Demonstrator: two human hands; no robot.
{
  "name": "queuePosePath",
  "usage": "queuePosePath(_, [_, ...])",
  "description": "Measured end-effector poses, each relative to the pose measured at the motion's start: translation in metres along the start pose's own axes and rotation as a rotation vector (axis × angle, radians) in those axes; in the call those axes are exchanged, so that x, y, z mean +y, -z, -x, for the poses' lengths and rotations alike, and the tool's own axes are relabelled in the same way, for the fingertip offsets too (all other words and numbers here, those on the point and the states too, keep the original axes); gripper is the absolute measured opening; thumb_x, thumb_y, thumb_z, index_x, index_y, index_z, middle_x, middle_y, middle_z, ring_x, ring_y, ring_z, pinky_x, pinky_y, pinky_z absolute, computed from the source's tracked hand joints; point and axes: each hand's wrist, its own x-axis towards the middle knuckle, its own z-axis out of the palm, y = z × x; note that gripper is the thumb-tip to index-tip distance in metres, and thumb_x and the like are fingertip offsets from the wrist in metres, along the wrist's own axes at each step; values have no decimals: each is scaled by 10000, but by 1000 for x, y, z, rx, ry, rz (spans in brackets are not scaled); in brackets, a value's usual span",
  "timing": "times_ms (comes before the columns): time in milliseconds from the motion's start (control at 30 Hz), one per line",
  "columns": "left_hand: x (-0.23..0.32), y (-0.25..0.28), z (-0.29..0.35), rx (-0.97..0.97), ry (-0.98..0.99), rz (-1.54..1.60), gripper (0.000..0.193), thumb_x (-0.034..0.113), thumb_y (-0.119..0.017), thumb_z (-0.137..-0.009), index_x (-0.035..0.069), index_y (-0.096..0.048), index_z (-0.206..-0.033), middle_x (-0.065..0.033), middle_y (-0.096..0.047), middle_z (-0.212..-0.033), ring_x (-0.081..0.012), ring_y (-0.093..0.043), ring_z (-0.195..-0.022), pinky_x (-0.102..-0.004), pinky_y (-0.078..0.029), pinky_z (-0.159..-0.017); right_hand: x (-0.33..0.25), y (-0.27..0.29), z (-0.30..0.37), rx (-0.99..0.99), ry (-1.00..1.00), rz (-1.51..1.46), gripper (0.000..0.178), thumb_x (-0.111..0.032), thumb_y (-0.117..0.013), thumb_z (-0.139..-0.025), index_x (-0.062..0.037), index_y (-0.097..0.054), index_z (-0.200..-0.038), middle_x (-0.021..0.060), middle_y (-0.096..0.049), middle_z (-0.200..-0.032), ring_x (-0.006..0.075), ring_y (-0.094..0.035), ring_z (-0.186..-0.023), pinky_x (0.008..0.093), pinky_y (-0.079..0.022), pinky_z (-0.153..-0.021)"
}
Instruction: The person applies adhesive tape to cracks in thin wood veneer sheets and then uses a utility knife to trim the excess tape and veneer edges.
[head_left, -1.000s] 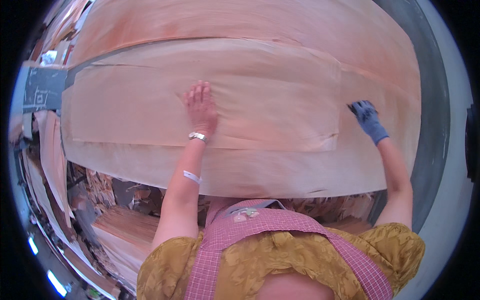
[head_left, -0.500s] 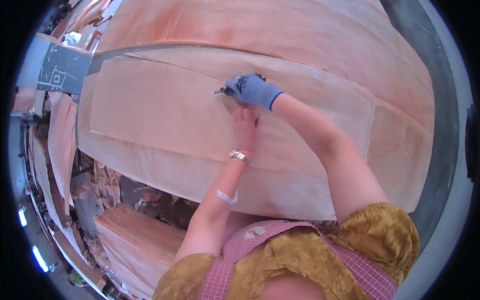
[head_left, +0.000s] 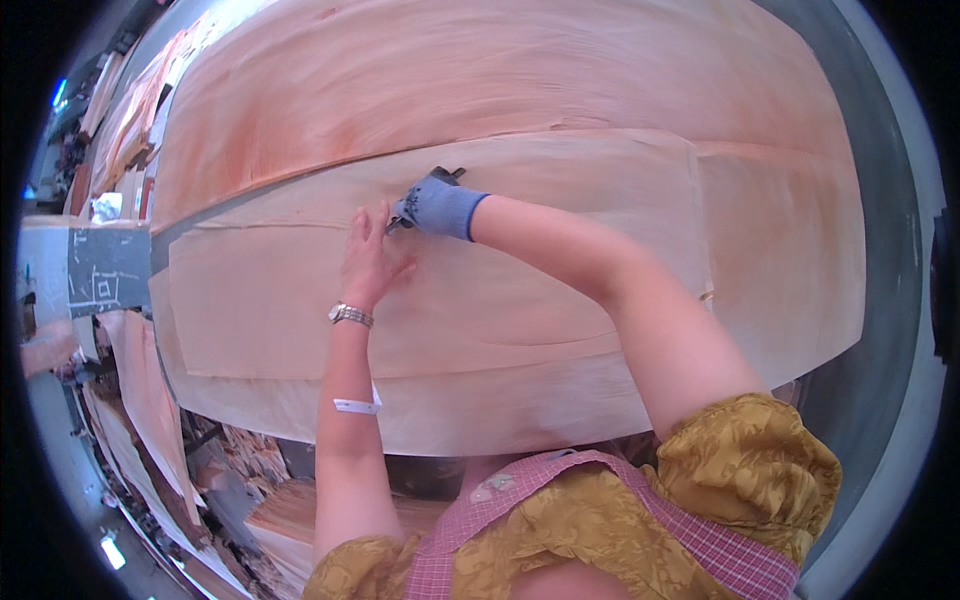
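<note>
A thin, pinkish-tan wood veneer sheet [head_left: 260,310] lies on larger veneer sheets across the table. My left hand [head_left: 368,258], bare and with a watch at the wrist, rests on it with fingers stretched out. My right hand [head_left: 440,207], in a blue-grey glove, is closed around a dark knife [head_left: 450,174]. The knife's handle end sticks up behind the hand, and its tip points down at the veneer beside my left fingertips. The glove hides most of the knife.
A larger reddish veneer sheet [head_left: 480,75] spreads over the far side. A grey panel with chalk marks [head_left: 105,270] is at the left. Veneer scraps [head_left: 245,450] and a veneer stack [head_left: 285,520] lie below the near left edge. A grey border [head_left: 885,230] runs along the right.
Both hands have moved left over the veneer, the right one carrying the knife. My left hand has gone from bunched near the knife to stretched flat. The whole view has shifted too.
</note>
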Motion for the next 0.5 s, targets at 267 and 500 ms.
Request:
queuePosePath(267, [6,-12,-13,-50,-77,-193,855,272,-855,-694,198,-450,-1443,-243,-284,-1535,-401,-301,-1412,-438,-326,-1138,64,-16,121,4,-311,-12,166,-227,-516,-948,-121,-594,-1050,109,-703,-871,270,-709,-791,436,-523,-624])
queuePosePath(500, [141,-44,-27,-59,-74,-107,951,295,-855,-689,72,-360,-1470,-246,-341,-1507,-417,-338,-1388,-446,-360,-1115,79,-40,156,89,-352,-30,183,-258,-507,-953,-130,-605,-1039,118,-701,-875,280,-705,-816,447,-522,-635])
